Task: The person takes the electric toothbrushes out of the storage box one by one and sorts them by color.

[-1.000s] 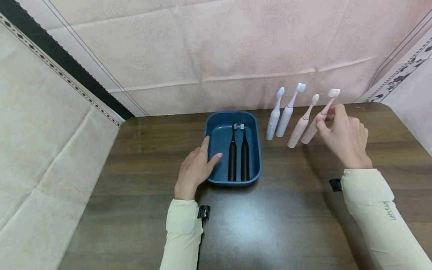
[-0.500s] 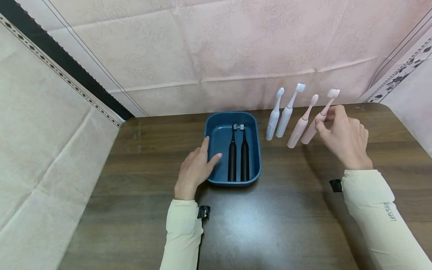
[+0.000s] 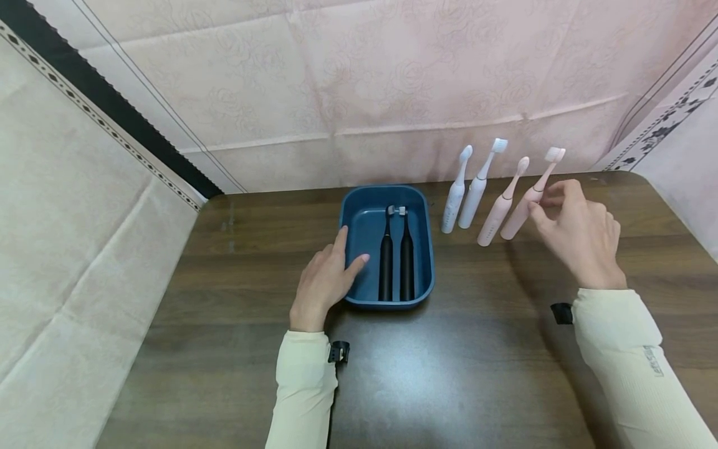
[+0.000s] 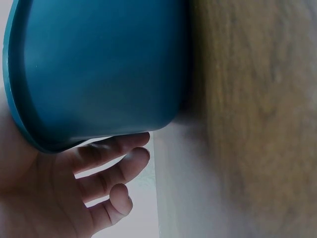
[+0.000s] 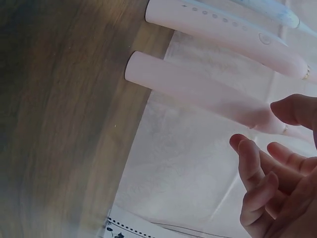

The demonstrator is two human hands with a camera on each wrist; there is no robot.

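Observation:
My left hand holds the left wall of a blue tray, thumb inside and fingers along the outside. The left wrist view shows the tray's outer wall beside loosely bent fingers. Two black electric toothbrushes lie side by side in the tray. My right hand is at the rightmost pink electric toothbrush, which stands upright on the table. In the right wrist view, the thumb overlaps the upper handle of this pink toothbrush, and the other fingers are spread away from it.
Another pink toothbrush stands just left of it. Two pale blue toothbrushes stand further left, near the tray. Behind the wooden table hangs a pale patterned cloth.
My right hand has loosened from the rightmost pink toothbrush and shifted slightly right and toward me. The toothbrush stays upright in place. My left hand and the tray have not moved.

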